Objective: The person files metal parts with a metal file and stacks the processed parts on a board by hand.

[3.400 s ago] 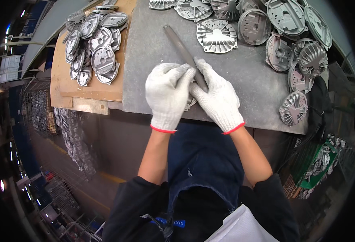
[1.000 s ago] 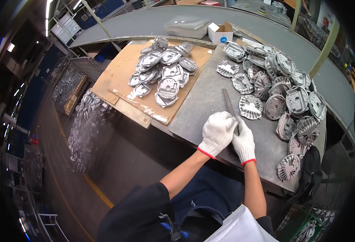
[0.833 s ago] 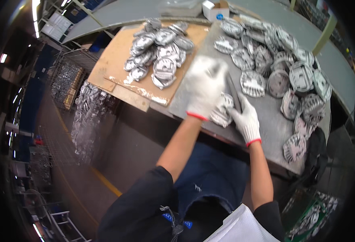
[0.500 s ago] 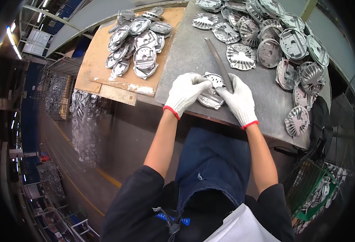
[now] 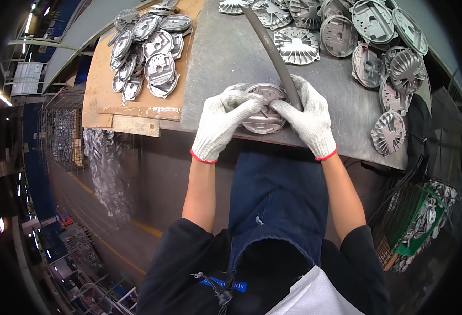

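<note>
A round grey metal casting (image 5: 265,122) is at the near edge of the bench, its ribbed, recessed face toward me. My left hand (image 5: 225,115), in a white knitted glove with a red cuff, grips the casting's left side, thumb and fingertips over its face. In my right hand (image 5: 307,113), gloved the same, is a long, dark grey file (image 5: 273,55); it slants up and away to the left. The right thumb reaches onto the casting near its middle. The file's near end is hidden by the glove, and the fingers partly cover the casting.
A heap of similar castings (image 5: 341,37) covers the back and right of the metal-topped bench (image 5: 220,58). More castings (image 5: 160,68) are stacked on a brown board (image 5: 94,100) at left. A green bin (image 5: 420,231) of metal parts stands low at right, wire cages (image 5: 65,131) at left.
The view has shifted, so the bench and heaps sit farther left and higher. The casting now shows its face more squarely between my hands. Both hands keep their hold.
</note>
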Demonstrator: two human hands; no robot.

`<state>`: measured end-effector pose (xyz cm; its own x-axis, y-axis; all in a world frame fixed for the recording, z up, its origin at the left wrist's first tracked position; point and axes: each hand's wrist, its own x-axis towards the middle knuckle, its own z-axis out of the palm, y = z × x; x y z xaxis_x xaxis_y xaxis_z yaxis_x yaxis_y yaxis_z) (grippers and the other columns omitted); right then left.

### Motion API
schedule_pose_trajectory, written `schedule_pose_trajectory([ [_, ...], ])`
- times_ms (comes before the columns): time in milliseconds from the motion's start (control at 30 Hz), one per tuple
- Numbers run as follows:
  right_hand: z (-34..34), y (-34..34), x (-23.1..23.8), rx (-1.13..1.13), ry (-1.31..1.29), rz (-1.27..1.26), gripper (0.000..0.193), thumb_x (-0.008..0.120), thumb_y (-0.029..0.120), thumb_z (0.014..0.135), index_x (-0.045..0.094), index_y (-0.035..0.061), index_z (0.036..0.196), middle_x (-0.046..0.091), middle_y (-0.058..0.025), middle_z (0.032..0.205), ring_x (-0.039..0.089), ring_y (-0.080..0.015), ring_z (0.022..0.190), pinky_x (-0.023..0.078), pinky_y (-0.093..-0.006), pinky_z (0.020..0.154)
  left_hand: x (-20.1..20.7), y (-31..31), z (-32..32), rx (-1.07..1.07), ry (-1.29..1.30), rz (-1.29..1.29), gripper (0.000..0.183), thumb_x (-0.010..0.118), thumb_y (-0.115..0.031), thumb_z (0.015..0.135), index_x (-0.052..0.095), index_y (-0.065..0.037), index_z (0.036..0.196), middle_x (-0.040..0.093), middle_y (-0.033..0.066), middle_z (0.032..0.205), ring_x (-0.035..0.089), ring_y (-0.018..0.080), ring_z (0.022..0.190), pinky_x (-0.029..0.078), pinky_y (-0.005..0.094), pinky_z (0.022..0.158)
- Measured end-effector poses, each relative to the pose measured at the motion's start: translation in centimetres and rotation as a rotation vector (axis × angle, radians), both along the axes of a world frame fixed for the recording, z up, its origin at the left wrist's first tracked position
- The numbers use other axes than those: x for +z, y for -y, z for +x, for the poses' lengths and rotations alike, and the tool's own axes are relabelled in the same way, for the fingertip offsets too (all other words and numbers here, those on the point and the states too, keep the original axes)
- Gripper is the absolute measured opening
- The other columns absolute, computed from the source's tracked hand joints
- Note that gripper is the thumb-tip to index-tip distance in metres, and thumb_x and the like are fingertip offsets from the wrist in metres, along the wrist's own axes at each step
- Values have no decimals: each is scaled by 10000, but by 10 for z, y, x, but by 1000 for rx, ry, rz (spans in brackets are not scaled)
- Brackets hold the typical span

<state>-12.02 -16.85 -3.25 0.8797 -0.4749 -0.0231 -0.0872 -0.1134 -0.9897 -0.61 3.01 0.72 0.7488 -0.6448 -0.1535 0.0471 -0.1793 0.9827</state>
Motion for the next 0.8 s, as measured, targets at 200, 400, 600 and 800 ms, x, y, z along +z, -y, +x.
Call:
schedule_pose_trajectory([
  [200,-3,-2,4,-17,-37,3,656,919,227,953,659,-33,1496,792,-169,1343,747,-177,1204,583,-349,1064,-7,-16,29,164,-183,-39,245,835,-163,1030,847,27,1185,837,68,1082,739,116,1037,574,311,982],
  [400,-3,-2,5,12,-58,-4,651,908,169,966,634,-39,1518,774,-138,1358,715,-181,1226,545,-329,1095,52,-77,209,401,-102,-625,270,666,-254,1144,725,-26,1275,786,147,1191,765,282,1119,649,477,1007],
  [600,-3,-5,1,-6,-28,22,609,880,114,980,628,-36,1514,766,-134,1368,703,-177,1241,546,-336,1104,30,-76,233,756,42,-325,416,829,-371,1040,758,-88,1336,729,91,1180,648,251,1100,499,539,1177],
  [800,-4,-5,-3,-59,-31,76,565,860,116,997,636,-34,1494,762,-121,1321,702,-167,1179,562,-333,1056,-17,37,136,316,-173,-218,309,834,-252,1050,804,-53,1285,802,53,1197,741,195,1077,617,378,956],
])
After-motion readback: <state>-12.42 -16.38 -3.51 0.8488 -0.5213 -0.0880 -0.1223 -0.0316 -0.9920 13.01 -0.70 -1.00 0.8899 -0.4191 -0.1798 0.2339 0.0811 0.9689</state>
